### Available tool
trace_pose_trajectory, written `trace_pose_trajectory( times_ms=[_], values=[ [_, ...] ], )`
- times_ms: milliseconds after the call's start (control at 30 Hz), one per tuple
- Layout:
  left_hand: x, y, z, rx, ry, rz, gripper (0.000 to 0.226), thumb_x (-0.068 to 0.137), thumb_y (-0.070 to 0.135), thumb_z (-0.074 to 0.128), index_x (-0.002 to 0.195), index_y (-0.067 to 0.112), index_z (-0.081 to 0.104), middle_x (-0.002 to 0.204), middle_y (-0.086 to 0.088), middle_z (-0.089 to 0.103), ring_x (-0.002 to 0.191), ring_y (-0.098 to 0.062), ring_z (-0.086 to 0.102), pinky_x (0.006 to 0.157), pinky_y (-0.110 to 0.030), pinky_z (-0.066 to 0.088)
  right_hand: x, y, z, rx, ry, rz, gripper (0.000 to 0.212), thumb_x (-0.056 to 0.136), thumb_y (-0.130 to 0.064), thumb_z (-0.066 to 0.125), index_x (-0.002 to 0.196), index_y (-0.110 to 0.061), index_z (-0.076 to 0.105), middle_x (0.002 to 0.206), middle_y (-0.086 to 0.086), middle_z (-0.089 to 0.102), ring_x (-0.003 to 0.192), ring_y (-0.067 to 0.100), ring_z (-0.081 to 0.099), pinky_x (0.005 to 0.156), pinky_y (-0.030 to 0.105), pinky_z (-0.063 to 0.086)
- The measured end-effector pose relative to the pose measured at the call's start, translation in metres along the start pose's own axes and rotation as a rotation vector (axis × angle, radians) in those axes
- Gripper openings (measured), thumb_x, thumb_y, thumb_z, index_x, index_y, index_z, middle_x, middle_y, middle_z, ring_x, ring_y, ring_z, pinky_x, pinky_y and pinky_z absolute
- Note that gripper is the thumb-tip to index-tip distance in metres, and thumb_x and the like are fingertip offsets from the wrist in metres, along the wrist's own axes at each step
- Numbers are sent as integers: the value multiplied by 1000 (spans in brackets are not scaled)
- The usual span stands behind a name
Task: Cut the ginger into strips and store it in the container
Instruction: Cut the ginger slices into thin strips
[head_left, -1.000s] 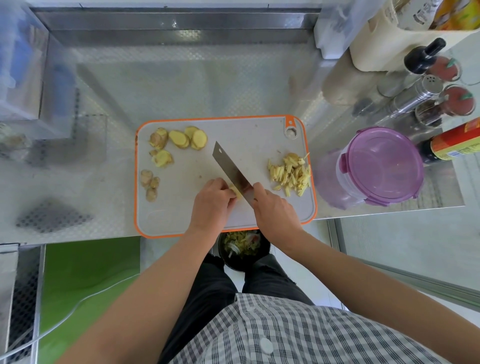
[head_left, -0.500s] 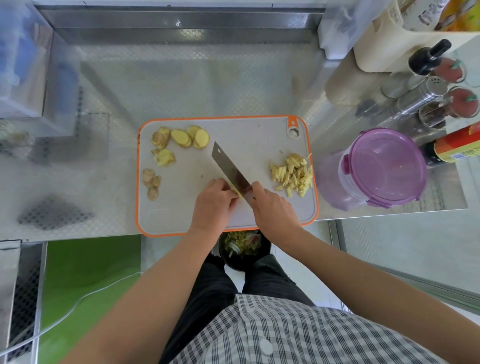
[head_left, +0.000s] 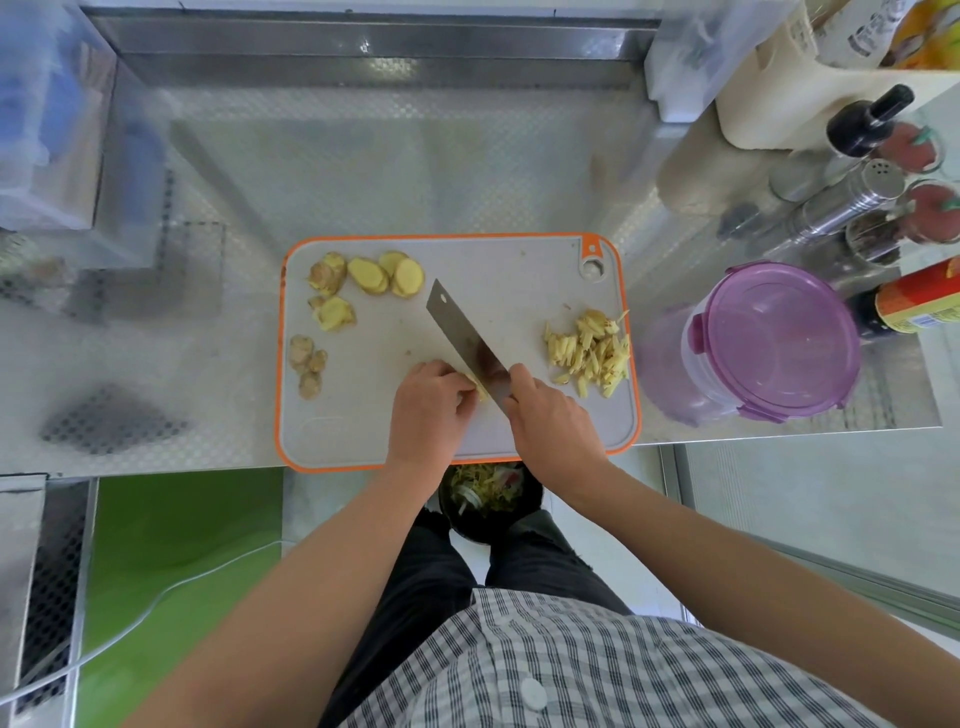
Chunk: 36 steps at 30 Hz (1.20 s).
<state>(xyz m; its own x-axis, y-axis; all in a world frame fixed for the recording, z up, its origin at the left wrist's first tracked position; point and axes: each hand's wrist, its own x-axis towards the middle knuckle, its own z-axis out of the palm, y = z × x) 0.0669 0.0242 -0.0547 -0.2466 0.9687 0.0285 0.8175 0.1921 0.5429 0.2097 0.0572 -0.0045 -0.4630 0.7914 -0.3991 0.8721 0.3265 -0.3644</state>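
Left of the grip, the yellow ginger slices (head_left: 384, 273) wait untouched. The left hand (head_left: 428, 410) still pinches a ginger piece (head_left: 480, 391) (mostly hidden under its fingers) against the steel cleaver blade (head_left: 462, 338). The right hand (head_left: 545, 415) wraps the handle, hiding it. Rightward, the heap of ginger strips (head_left: 589, 348) looks no bigger than before and the purple-lidded plastic container (head_left: 774, 338) stays closed, so cutting is only midway.

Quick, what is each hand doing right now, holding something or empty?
Left hand: fingers curled, holding down a ginger piece on the cutting board.
Right hand: grips the knife by its handle.
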Motion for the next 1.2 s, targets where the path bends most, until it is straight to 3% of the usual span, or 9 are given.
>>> trace_pose_trajectory(
  times_ms=[100, 300, 467, 600, 700, 833, 967, 1100, 1200],
  values=[
    [-2, 5, -1, -128, -12, -234, 7, 73, 14, 79, 73, 16, 73, 74, 2, 67, 72, -18, 60, 65, -21, 37, -2, -2, 0, -45, -39, 0, 22, 97, -8, 37, 93, -22, 19, 80, 0, 43, 65, 29, 46, 58, 36, 37],
    [3, 17, -6, -332, -45, -633, 10, 74, 24, 79, 77, 18, 72, 73, 9, 66, 70, -10, 57, 66, -23, 37, 4, -5, 5, -88, -55, 23, 26, 96, -6, 38, 93, -22, 19, 82, 0, 42, 63, 27, 45, 56, 36, 35],
    [7, 17, -5, -442, -57, -824, 10, 70, 26, 81, 68, 23, 71, 65, 4, 68, 70, -18, 68, 68, -27, 51, 9, -7, 7, -60, -19, 4, 15, 99, -12, 39, 96, -19, 25, 86, 3, 49, 61, 28, 45, 55, 37, 37],
    [7, 16, -2, -497, -34, -879, 11, 71, 26, 81, 66, 24, 72, 66, 1, 71, 67, -20, 70, 72, -36, 57, 2, -3, 2, -21, -7, -4, 12, 99, -12, 36, 97, -18, 26, 80, 0, 44, 63, 29, 46, 56, 36, 37],
    [6, 18, -2, -499, -31, -880, 9, 72, 24, 78, 66, 24, 72, 67, -1, 71, 67, -20, 70, 73, -34, 56, 0, -4, 2, -57, -44, -5, 15, 96, -7, 39, 106, -16, 31, 82, 0, 45, 66, 28, 46, 58, 36, 36],
    [7, 20, -5, -515, -33, -877, 10, 72, 24, 78, 66, 24, 70, 63, -1, 69, 65, -20, 70, 68, -28, 53, 4, -8, 5, -82, -61, 17, 20, 96, -6, 39, 97, -19, 24, 80, 1, 44, 64, 26, 45, 56, 35, 34],
    [7, 20, -6, -517, -48, -868, 10, 73, 28, 77, 67, 24, 71, 57, 0, 67, 60, -17, 69, 63, -25, 51, 8, -12, 11, -85, -19, 9, 14, 98, -10, 40, 100, -17, 28, 85, 3, 50, 59, 25, 45, 53, 35, 34],
    [6, 20, -5, -494, -38, -870, 8, 76, 27, 77, 72, 20, 74, 62, -3, 70, 64, -18, 70, 69, -27, 53, 4, -8, 5, -7, -6, 2, 7, 102, -21, 33, 102, -15, 31, 80, 0, 43, 61, 27, 43, 56, 35, 35],
    [4, 20, -5, -509, -20, -886, 13, 76, 26, 77, 65, 25, 69, 63, -2, 70, 63, -18, 70, 70, -27, 53, -2, -7, 1, -9, -19, -8, 3, 101, -17, 33, 101, -16, 30, 80, 0, 43, 63, 28, 44, 57, 35, 35]
  ],
)
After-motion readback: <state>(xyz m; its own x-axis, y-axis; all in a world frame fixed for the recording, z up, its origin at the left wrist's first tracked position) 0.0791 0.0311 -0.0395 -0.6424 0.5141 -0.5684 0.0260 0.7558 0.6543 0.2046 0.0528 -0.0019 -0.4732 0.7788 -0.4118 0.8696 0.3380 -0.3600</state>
